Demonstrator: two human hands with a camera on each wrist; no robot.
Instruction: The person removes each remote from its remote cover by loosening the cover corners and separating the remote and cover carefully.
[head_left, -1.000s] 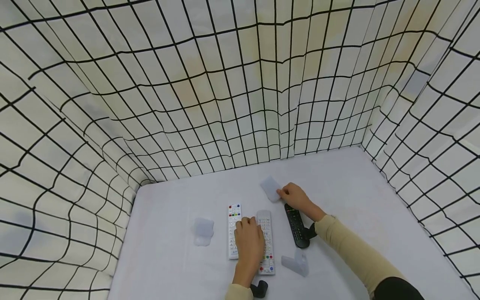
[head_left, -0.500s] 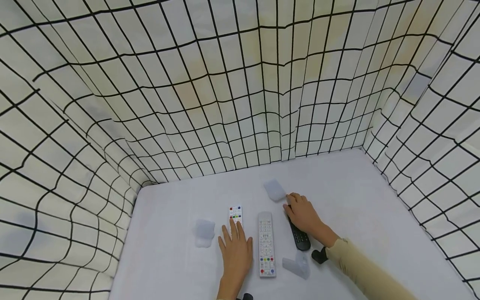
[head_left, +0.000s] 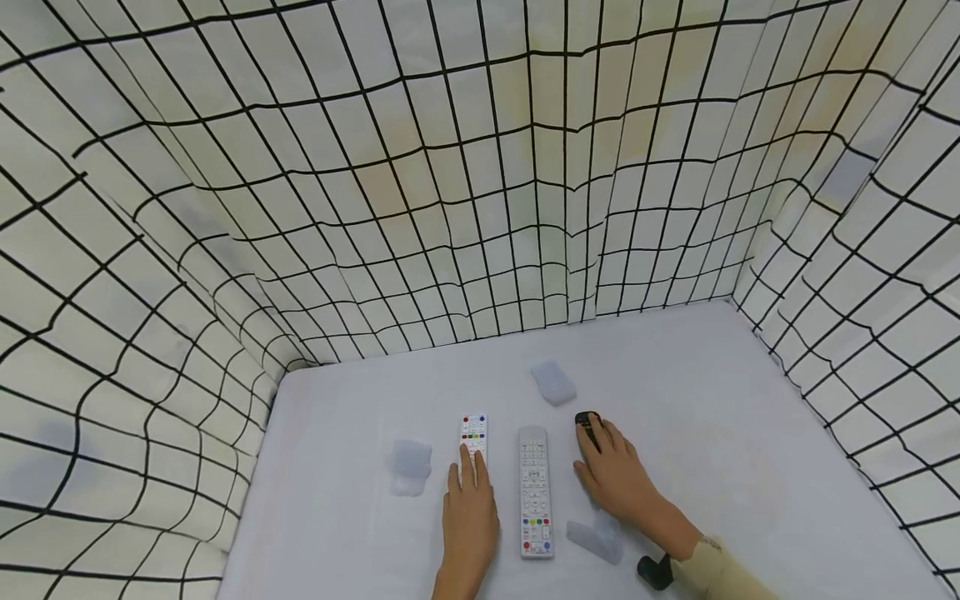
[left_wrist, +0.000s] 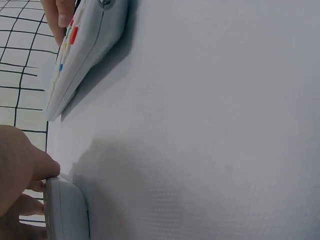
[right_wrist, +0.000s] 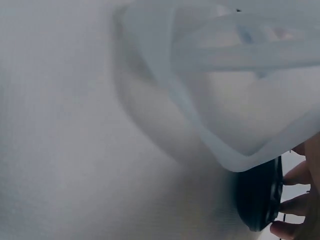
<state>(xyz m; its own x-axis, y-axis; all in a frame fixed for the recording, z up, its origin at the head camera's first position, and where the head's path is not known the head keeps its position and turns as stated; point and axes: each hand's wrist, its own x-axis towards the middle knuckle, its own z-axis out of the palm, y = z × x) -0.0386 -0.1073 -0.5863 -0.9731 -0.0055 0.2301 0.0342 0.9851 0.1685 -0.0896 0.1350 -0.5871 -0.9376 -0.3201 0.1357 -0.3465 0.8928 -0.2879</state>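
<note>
My left hand (head_left: 470, 525) lies over a slim white remote control (head_left: 474, 427), its fingers extended along the top. In the left wrist view, the thumb touches the edge of that white remote (left_wrist: 70, 205). On the right, my right hand (head_left: 617, 475) rests over a black remote control (head_left: 582, 418), fingers fairly straight and covering most of it. Between the hands lies a longer grey-white remote control (head_left: 535, 492) with coloured buttons, untouched. A translucent, soft sleeve-like piece (head_left: 596, 540) lies just below my right hand and looms large in the right wrist view.
One folded translucent piece (head_left: 410, 467) lies left of the white remote, another (head_left: 553, 382) beyond the remotes. A white table (head_left: 330, 517) carries everything. White curtains with a black grid (head_left: 480, 208) rise at its back and sides.
My right hand has let go of the far translucent piece and drawn back onto the black remote. My left hand has shifted left from between the two light remotes onto the white one.
</note>
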